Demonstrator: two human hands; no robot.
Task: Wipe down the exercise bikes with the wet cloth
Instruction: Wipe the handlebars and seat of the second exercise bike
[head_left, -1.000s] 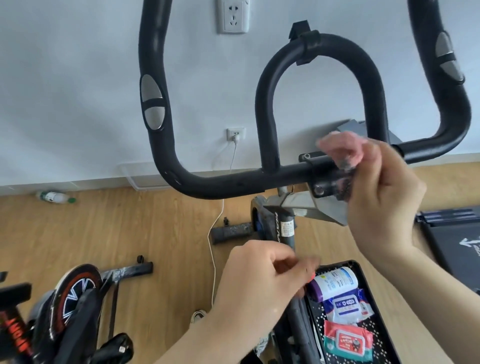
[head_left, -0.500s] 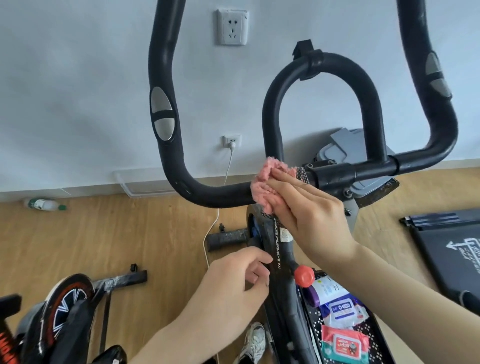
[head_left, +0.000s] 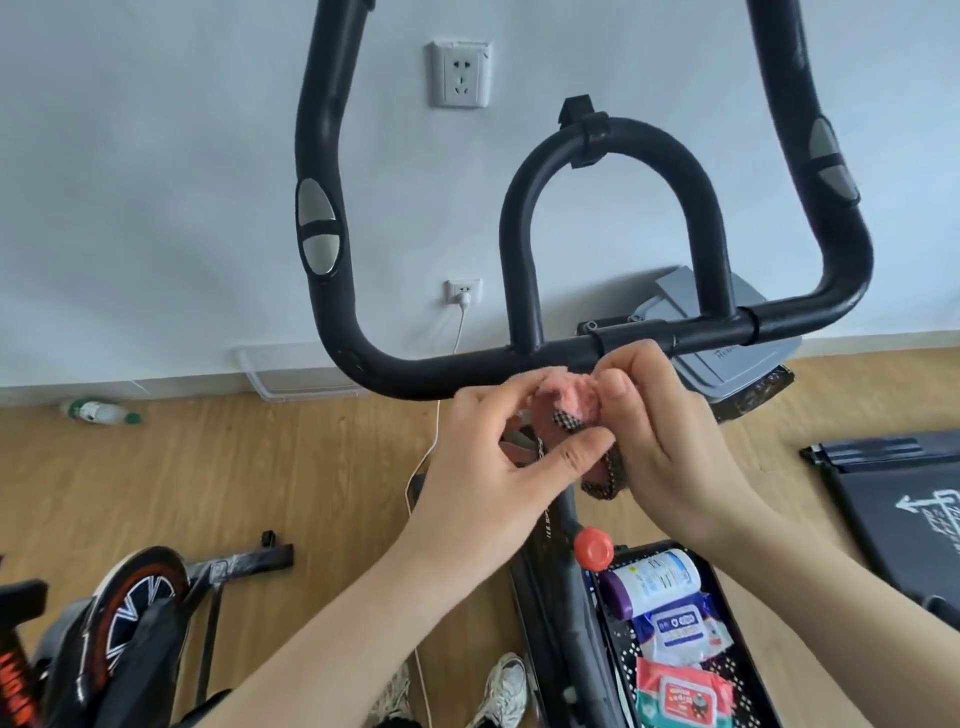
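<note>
A black exercise bike handlebar (head_left: 457, 366) fills the upper middle of the head view, with silver pulse pads on both upright grips. Just below its crossbar, a pink fluffy cloth (head_left: 569, 402) with a dark dotted edge is bunched between both hands. My left hand (head_left: 498, 467) pinches the cloth from the left, thumb pressed across its underside. My right hand (head_left: 660, 441) grips it from the right, fingers curled over the top. The bike's frame and a red knob (head_left: 594, 552) show below the hands.
A black tray (head_left: 727, 618) at the lower right holds a wipes canister and wipe packs. A second bike with a red-rimmed wheel (head_left: 130, 618) stands at the lower left. A white cable (head_left: 431, 457) runs down from the wall socket. A dark mat (head_left: 904, 499) lies on the right.
My right hand drew the cloth off the crossbar down to just under it. My left hand rose from the bike frame and took hold of the cloth too.
</note>
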